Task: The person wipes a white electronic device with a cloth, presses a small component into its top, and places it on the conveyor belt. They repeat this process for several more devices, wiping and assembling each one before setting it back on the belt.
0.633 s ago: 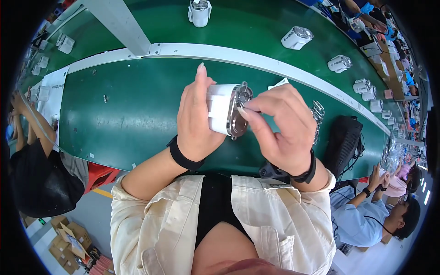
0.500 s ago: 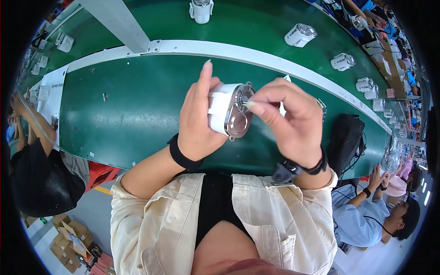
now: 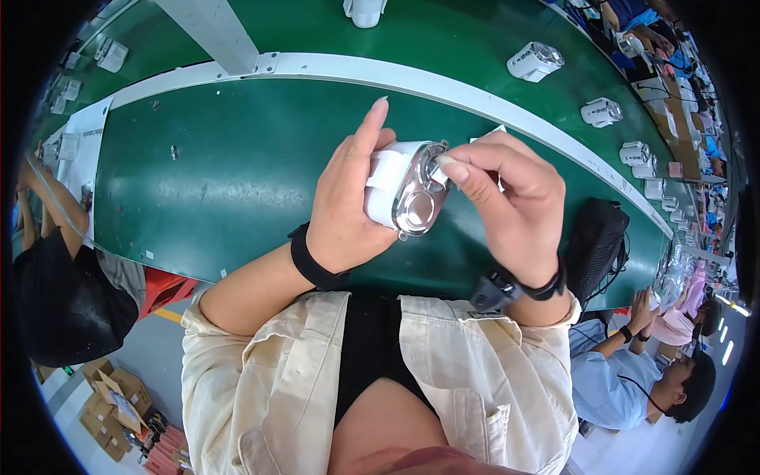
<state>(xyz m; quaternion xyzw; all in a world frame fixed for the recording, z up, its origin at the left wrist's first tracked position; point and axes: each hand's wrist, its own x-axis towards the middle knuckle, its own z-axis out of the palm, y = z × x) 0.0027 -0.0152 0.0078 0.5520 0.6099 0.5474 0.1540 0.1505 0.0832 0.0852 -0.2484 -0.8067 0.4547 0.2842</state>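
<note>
My left hand [image 3: 346, 198] grips a small white device [image 3: 404, 194] with a shiny metal face, held above the green work table [image 3: 214, 182]. My right hand [image 3: 507, 202] pinches at the upper right edge of the device's metal face with thumb and forefinger; what the fingertips hold there is too small to tell. Both wrists wear black bands.
Several similar white devices [image 3: 535, 61] ride on the green conveyor beyond a white rail [image 3: 332, 67]. A black mesh bag [image 3: 595, 237] hangs at the table's right. A seated person [image 3: 633, 372] is at lower right and another person [image 3: 55, 269] at left. Cardboard boxes [image 3: 115, 400] lie on the floor.
My right hand has shifted its fingers up to the top right edge of the device. The left hand keeps holding it, with the device tilted slightly.
</note>
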